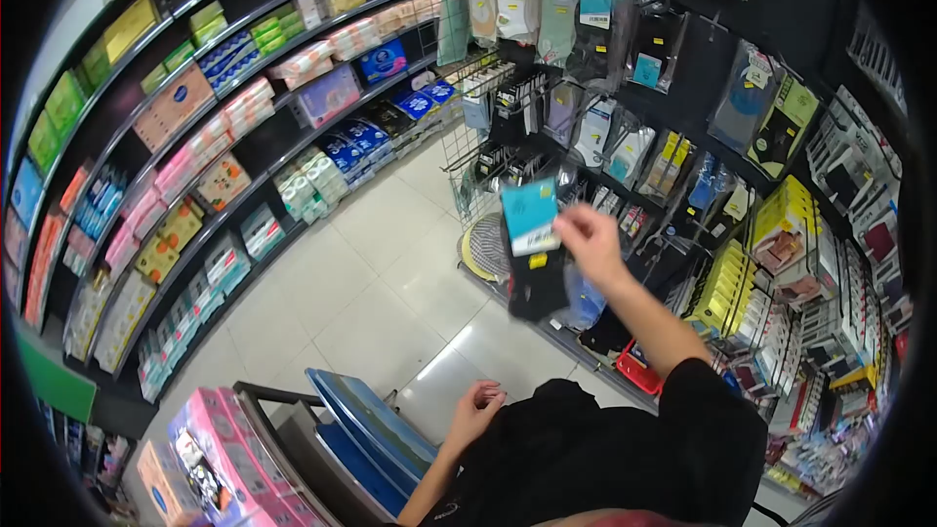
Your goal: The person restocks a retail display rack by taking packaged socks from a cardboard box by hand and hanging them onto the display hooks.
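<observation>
My right hand (590, 239) pinches the edge of a pack of dark socks (536, 278) with a teal and white label and a small yellow sticker. The pack hangs upright in front of the lower sock racks. Close to my black shirt, my left hand (475, 410) is empty, its fingers loosely bent and a little apart. Ahead, more packed socks (595, 127) hang from hooks on a dark display wall, beyond the reach of both hands.
Curved shelves (210, 200) of tissue packs line the left side. Blue panels (366, 420) and pink packages (220, 449) stand near me at lower left. Yellow boxed goods (727, 288) hang on the right, and a red basket (637, 367) sits low beside my right arm. Pale floor tiles (361, 273) lie between.
</observation>
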